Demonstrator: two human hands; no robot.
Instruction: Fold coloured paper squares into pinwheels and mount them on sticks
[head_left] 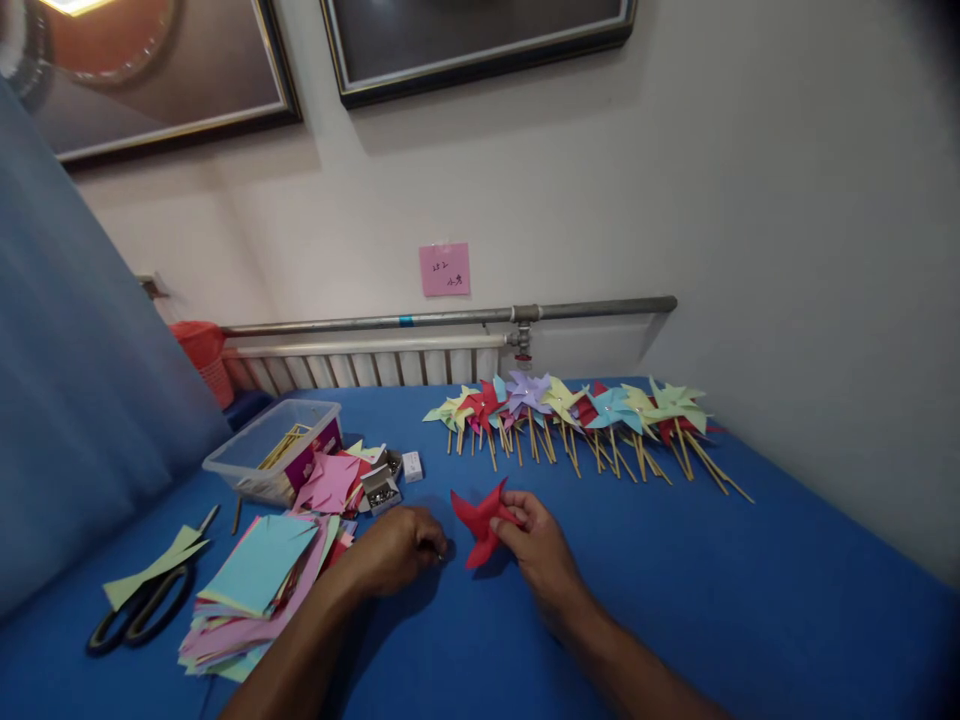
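Between the thumb and fingers of my right hand [529,535] is a red paper pinwheel [480,525], its blades folded in and no stick on it. My left hand [411,548] is just to its left, fingers curled together in a pinch. Something tiny may be at those fingertips, too small to name. Behind my left hand, small open boxes of metal pins [381,492] sit beside a small white box [412,466]. Under and beside my left forearm lies a stack of coloured paper sheets [259,565].
Finished pinwheels on sticks [559,400] lie in a row at the back of the blue table [637,600]. A clear plastic bin [247,465] holds sticks. Pink cut paper [328,480] rests beside it. Black-handled scissors [154,610] lie left under pale green paper [161,565].
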